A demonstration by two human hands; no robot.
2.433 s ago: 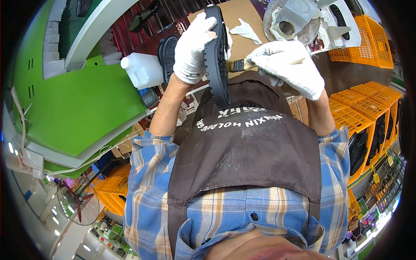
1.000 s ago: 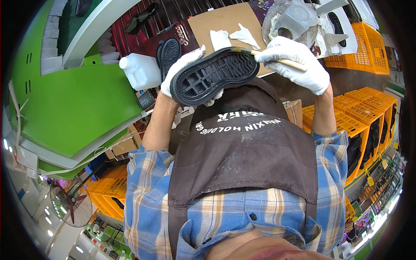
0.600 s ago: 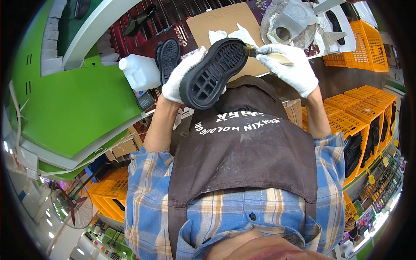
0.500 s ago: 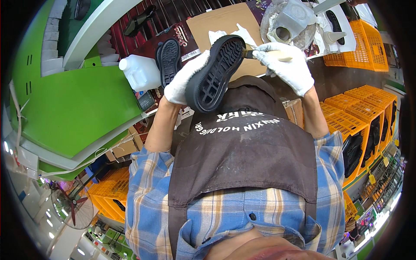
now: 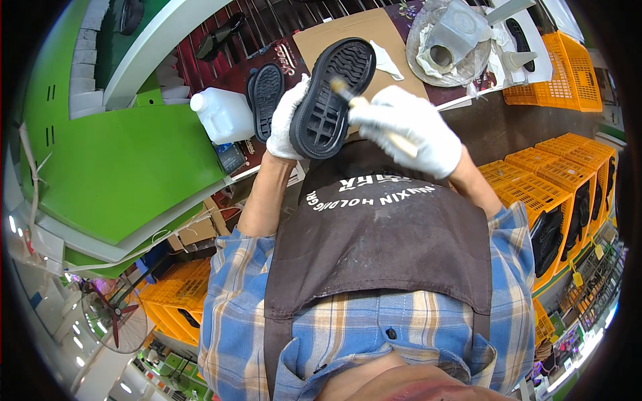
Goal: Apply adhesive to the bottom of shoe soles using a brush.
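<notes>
My left hand, in a white glove, is closed round the side of a black shoe sole. The sole is tilted up, its recessed, gridded face turned toward me. My right hand, also gloved in white, grips the pale handle of a brush. The bristles lie over the middle of the sole's gridded face; whether they touch it I cannot tell. Just left of my left hand, a pair of black soles rests on the table. Behind the held sole lie a cardboard sheet and a crumpled white cloth.
A white plastic jug stands at the table's left. At the right, a cut-open translucent container lies on a plastic-covered round dish. Orange crates sit beyond; stacked crates at right hold black soles. A green machine fills the left.
The brush has moved from the sole's right edge down and left over its gridded face. My right hand moved lower and left with it. The sole has shifted slightly right and up.
</notes>
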